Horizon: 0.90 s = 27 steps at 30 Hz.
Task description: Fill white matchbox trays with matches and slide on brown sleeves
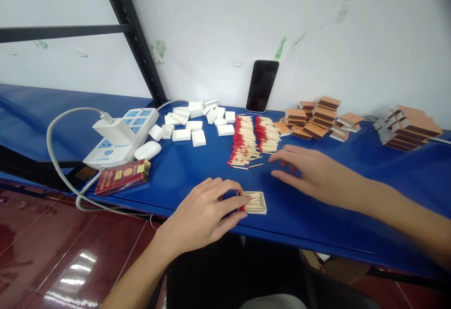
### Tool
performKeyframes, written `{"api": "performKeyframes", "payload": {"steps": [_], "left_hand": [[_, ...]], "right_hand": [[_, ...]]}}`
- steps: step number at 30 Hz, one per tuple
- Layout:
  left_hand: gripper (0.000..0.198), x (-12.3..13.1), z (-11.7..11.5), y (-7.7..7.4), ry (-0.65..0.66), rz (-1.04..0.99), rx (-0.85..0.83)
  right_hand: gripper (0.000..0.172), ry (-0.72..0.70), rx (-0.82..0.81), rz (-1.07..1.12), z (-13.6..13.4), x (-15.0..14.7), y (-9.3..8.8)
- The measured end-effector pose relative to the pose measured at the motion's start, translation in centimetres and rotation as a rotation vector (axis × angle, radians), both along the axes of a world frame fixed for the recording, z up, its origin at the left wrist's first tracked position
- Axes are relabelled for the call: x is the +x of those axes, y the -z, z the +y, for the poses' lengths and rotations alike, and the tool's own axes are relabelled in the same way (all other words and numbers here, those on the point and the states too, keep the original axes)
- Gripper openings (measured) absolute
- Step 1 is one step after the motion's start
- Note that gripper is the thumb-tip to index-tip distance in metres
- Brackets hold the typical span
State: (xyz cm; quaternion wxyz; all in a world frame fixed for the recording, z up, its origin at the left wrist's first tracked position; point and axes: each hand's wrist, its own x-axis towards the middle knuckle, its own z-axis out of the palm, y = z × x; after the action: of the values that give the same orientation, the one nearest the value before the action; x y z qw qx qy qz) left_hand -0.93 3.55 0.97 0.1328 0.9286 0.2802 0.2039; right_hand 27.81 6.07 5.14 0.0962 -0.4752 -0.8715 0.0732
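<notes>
My left hand point(204, 212) rests on the blue table point(352, 196) near its front edge, fingers curled around a small white tray of red-tipped matches point(256, 203), holding it at its left end. My right hand point(306, 173) hovers flat just right of the match piles, fingers stretched toward the pile of loose matches point(252, 140), with nothing in it. A few stray matches lie between the pile and the tray.
Several empty white inner boxes point(193, 123) lie at the back centre. Stacks of brown matchbox sleeves point(313, 116) and another brown stack point(408, 128) sit right. A phone point(262, 86) leans on the wall. A power strip point(121, 133), white case point(148, 150) and red cigarette pack point(121, 177) lie left.
</notes>
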Motion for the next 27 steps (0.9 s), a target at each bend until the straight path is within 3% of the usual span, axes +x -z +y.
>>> {"api": "performKeyframes", "payload": {"steps": [4,8,12,17,23,27], "left_hand": [[0.039,0.2,0.0,0.2,-0.055,-0.052,-0.014],[0.045,0.4,-0.1,0.3,-0.113,-0.086,-0.033],[0.046,0.5,-0.1,0.4,-0.122,-0.115,-0.042],[0.051,0.4,-0.1,0.5,-0.144,-0.140,-0.022],[0.048,0.7,-0.1,0.9,-0.201,-0.180,0.050],[0.047,0.6,-0.2,0.9,-0.185,-0.194,0.057]], "right_hand": [[0.062,0.058,0.063,-0.095,-2.8,5.3,0.2],[0.051,0.167,0.073,-0.023,-4.9,8.2,2.2],[0.053,0.072,0.013,0.121,-6.2,4.6,3.4],[0.053,-0.048,-0.117,0.221,-6.8,-1.0,2.2],[0.059,-0.077,-0.217,0.288,-7.2,-0.7,2.0],[0.043,-0.082,-0.137,0.334,-6.3,-0.8,2.9]]}}
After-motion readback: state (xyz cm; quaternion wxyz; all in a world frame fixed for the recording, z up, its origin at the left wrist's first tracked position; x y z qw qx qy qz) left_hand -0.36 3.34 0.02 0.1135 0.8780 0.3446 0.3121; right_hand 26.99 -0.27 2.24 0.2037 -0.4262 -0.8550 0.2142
